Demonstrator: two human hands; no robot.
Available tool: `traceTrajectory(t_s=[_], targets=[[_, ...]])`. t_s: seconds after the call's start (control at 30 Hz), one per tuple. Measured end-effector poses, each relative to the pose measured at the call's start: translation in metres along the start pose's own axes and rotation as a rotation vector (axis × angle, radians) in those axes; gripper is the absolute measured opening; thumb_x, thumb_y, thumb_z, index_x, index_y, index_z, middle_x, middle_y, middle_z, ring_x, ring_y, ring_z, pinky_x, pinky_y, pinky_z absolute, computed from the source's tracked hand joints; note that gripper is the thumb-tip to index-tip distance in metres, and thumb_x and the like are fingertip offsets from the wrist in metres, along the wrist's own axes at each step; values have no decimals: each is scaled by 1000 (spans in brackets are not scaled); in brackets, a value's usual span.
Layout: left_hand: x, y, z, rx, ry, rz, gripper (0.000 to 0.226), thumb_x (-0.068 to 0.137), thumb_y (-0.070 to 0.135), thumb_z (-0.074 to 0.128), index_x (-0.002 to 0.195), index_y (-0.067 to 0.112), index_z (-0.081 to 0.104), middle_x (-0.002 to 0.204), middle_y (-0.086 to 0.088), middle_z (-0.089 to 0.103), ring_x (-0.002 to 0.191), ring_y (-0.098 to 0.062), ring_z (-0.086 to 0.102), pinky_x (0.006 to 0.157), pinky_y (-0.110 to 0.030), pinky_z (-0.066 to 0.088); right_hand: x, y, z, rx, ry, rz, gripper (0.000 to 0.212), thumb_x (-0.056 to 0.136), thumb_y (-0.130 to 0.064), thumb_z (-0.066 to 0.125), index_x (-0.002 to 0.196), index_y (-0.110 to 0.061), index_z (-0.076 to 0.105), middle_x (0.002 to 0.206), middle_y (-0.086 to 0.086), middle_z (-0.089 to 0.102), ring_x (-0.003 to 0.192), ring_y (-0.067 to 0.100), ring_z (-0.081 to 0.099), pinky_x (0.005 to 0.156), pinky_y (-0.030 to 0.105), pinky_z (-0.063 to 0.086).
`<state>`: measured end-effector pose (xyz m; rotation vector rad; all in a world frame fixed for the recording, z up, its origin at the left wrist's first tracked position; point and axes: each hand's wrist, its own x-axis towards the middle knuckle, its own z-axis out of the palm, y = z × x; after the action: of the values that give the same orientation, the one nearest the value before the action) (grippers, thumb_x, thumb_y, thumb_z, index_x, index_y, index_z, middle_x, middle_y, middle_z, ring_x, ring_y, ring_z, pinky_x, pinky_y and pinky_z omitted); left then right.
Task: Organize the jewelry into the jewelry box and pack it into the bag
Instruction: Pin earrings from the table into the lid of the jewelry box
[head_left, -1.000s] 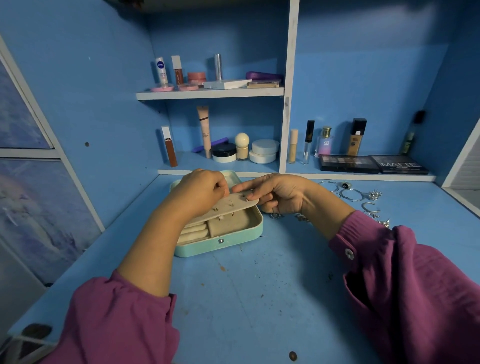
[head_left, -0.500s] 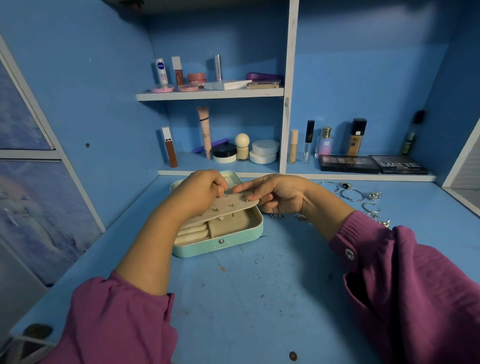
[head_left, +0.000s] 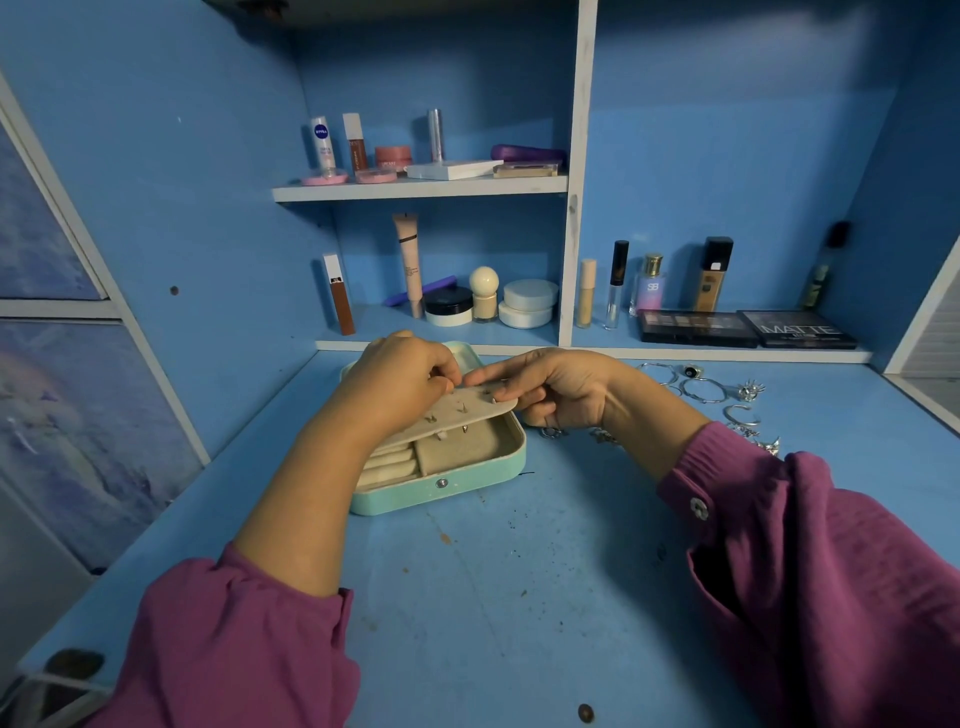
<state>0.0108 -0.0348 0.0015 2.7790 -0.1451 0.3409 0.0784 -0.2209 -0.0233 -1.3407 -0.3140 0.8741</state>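
Note:
A mint jewelry box (head_left: 441, 493) lies open on the blue desk, with beige ring rolls (head_left: 387, 467) and a compartment inside. A beige earring panel (head_left: 457, 415) with several small studs is raised over the box. My right hand (head_left: 550, 387) grips its right end, fingers above and below it. My left hand (head_left: 402, 382) pinches something tiny at the panel's upper edge; what it is stays hidden by the fingertips. Silver rings and hoops (head_left: 704, 389) lie loose on the desk to the right. No bag is in sight.
Cosmetics fill the shelves behind: tubes, jars, a perfume bottle (head_left: 649, 286) and two dark palettes (head_left: 748, 328) just beyond the desk's back edge. More small silver pieces (head_left: 602, 435) lie by my right wrist. Bare desk (head_left: 493, 597) stretches in front of the box.
Hardly anything differs. My left hand's fingertips shifted slightly along the panel's top edge; the panel and my right hand stay where they were.

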Motion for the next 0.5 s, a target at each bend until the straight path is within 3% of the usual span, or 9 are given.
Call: traceTrajectory(t_s=[0.2,0.5], targets=[[0,1,1,66,13,25,14,88,24,63,93,35,71,98,0,51,103,-25,53,94,-42,44,-1,0,0,4,-2,0,35,85,15,45,87,-6,74,73,1,54,36,2,29,38,10,16],[1,3,2,115,23,35,16,89,23,62,97,33,72,102,-2,53,108,-26,49,97,-39,41,0,1,0,-9,2,-5,35,86,15,44,92,-5,72,85,4,51,35,2,29,36,9,18]])
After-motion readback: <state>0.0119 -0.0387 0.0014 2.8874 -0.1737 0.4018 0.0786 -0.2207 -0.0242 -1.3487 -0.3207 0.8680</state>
